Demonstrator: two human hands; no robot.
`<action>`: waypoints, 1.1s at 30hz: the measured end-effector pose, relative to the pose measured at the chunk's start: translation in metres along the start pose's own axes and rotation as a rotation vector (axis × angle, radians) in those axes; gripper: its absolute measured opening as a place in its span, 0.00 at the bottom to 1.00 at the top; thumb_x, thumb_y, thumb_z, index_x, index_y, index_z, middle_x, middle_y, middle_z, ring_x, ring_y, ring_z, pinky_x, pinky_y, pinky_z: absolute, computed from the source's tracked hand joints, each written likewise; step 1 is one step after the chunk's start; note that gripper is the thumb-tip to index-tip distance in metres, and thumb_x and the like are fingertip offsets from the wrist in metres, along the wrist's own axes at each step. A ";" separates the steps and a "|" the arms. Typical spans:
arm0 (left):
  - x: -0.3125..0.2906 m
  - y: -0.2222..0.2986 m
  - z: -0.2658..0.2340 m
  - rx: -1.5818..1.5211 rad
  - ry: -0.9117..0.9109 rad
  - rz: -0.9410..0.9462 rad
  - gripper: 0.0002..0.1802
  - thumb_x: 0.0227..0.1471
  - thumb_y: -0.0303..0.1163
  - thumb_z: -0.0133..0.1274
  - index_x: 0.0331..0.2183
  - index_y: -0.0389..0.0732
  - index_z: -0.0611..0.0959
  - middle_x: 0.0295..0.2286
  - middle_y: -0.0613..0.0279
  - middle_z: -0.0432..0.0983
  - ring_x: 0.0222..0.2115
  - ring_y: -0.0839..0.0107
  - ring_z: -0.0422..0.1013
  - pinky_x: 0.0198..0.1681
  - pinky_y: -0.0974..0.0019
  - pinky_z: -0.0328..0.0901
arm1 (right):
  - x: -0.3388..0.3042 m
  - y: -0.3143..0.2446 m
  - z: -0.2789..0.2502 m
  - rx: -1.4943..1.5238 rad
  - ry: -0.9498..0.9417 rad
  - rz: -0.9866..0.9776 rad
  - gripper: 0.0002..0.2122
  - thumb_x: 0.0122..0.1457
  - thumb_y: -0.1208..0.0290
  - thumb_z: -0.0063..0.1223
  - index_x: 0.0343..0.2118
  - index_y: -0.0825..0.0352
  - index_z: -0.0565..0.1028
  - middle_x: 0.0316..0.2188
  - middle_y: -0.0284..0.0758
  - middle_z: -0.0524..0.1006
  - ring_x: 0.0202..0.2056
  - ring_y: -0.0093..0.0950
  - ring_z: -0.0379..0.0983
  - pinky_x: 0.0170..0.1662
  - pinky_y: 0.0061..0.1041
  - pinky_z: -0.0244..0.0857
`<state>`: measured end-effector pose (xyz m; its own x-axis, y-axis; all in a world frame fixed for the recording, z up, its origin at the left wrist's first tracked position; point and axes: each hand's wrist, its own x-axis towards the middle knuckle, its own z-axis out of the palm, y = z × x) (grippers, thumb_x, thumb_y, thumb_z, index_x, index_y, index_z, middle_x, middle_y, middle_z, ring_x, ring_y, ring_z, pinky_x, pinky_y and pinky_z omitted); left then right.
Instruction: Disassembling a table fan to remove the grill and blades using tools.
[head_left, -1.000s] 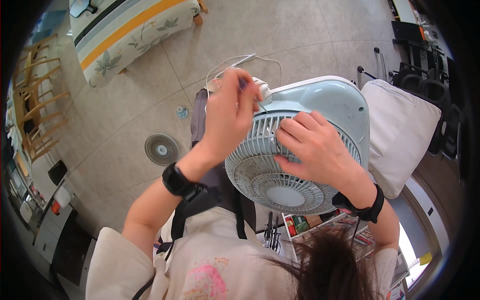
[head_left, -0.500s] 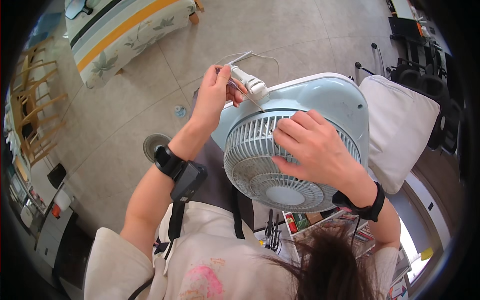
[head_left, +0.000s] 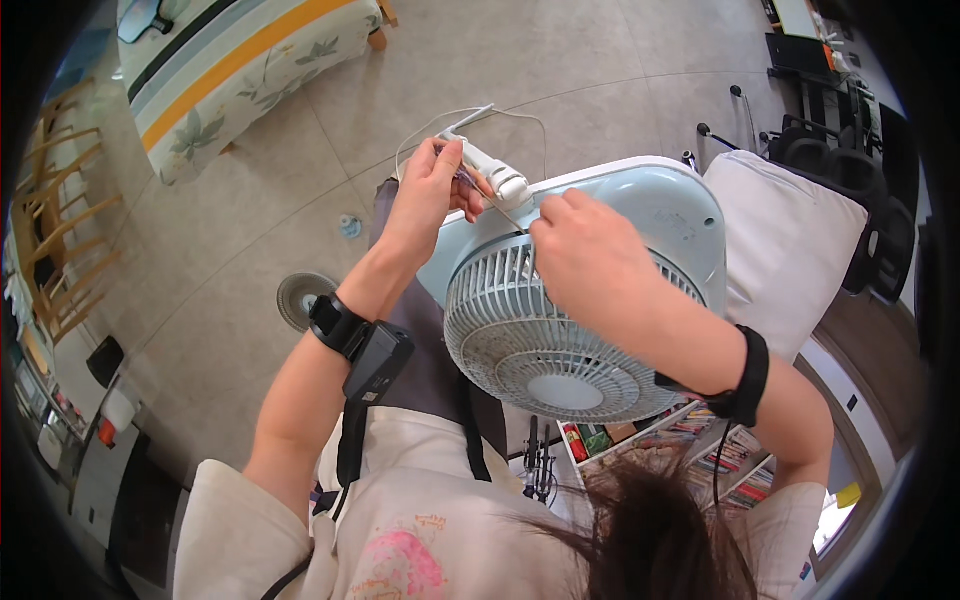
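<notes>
A pale blue fan [head_left: 655, 205] with a round slatted grille [head_left: 500, 325] is in front of my body, the grille turned toward me. Between the fingers of my left hand [head_left: 425, 190] is a screwdriver [head_left: 507, 218] with a purplish handle. Its thin metal shaft slants down to the upper edge of the grille. My right hand [head_left: 595, 250] is closed at that same edge, fingertips beside the shaft's end. Whatever its fingers pinch is hidden behind the hand. Close to my left hand, a white jointed plastic part [head_left: 500, 177] sticks out from the fan's rim.
A white cord [head_left: 545, 135] loops on the floor beyond the fan. To the right are a white cushion [head_left: 785, 250] and a black office chair [head_left: 840, 170]. A cloth-covered table [head_left: 250, 75] stands far left. A small bottle [head_left: 350, 226] and a round grey object [head_left: 302, 298] are on the floor.
My right hand has moved left and up from the grille's front slats to its upper edge, and its fingers have closed. My left hand keeps the screwdriver in nearly the same place.
</notes>
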<state>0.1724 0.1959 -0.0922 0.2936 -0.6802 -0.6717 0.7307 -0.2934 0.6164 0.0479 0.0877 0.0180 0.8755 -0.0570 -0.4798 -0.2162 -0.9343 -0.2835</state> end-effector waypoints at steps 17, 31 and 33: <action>0.002 -0.010 -0.011 -0.067 -0.051 -0.027 0.13 0.62 0.39 0.35 0.34 0.39 0.66 0.23 0.54 0.74 0.18 0.76 0.66 0.22 0.73 0.62 | 0.019 -0.054 0.021 -0.437 0.019 0.299 0.08 0.44 0.70 0.49 0.25 0.68 0.75 0.24 0.35 0.68 0.31 0.29 0.65 0.34 0.25 0.57; -0.010 -0.014 -0.009 -0.037 0.033 0.053 0.14 0.62 0.41 0.35 0.34 0.39 0.66 0.25 0.56 0.74 0.21 0.74 0.69 0.25 0.71 0.65 | 0.016 -0.059 0.037 -0.532 0.172 0.347 0.10 0.49 0.68 0.47 0.27 0.69 0.76 0.25 0.37 0.69 0.30 0.32 0.65 0.36 0.31 0.58; -0.016 -0.016 -0.007 -0.064 0.058 0.133 0.14 0.62 0.41 0.35 0.34 0.39 0.65 0.26 0.55 0.74 0.22 0.72 0.70 0.27 0.70 0.66 | 0.024 -0.054 0.039 -0.440 0.103 0.355 0.10 0.49 0.68 0.46 0.27 0.68 0.76 0.25 0.37 0.69 0.30 0.33 0.65 0.36 0.31 0.59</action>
<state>0.1602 0.2158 -0.0945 0.4246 -0.6696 -0.6094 0.7198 -0.1586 0.6758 0.0639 0.1505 -0.0104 0.8245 -0.4071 -0.3929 -0.3233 -0.9089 0.2634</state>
